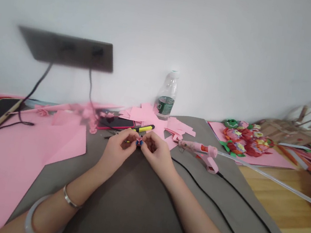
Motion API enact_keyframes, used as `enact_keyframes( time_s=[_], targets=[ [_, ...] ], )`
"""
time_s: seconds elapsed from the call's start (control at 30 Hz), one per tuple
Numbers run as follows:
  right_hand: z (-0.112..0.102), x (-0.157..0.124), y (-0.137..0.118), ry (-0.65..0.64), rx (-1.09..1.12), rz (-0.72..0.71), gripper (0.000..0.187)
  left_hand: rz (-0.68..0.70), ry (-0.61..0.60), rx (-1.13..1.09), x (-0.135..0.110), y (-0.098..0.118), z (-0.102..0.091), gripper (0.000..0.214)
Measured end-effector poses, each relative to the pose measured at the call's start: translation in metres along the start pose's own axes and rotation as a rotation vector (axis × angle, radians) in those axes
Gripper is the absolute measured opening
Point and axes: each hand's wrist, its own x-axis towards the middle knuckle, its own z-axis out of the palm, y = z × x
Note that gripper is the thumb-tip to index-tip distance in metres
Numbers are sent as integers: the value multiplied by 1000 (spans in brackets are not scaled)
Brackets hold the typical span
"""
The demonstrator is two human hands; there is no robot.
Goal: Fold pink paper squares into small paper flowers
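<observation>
Small pink piece: pinched by left hand and right hand; seemingly being shaped, careful finger pressure likely needed next.

Small folded paper piece: pink; blue shows beside it, on what cannot be told. Pistol-shaped plastic glue gun: pink, orange-red patches, mottled front. Large flat paper sheet: plain pink. Slim plastic marker: bright yellow and black. Clear plastic bottle: white cap, green label with pale marking. Clustered paper flowers: red, pink, yellow, green. Flat worktop: uniform grey. Wooden surface: yellow-brown, grained.
</observation>
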Motion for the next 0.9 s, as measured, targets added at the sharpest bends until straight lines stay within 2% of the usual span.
enact_keyframes(
  time_s=[0.2,0.4,0.53,0.67,0.9],
  targets=[
    [-2,-3,-1,37,-172,-122,7,-30,21,-14,1,-2,-3,10],
    [-7,-3,0,6,-309,-228,10,68,59,79,3,-6,-5,13],
    [-6,-2,-2,22,-308,-232,11,98,90,98,2,-5,-4,14],
    [-4,-3,-3,110,-272,-191,8,93,103,92,1,-7,-3,14],
    [-3,-3,-6,112,-278,-287,12,27,65,57,2,-6,-2,12]
  ],
)
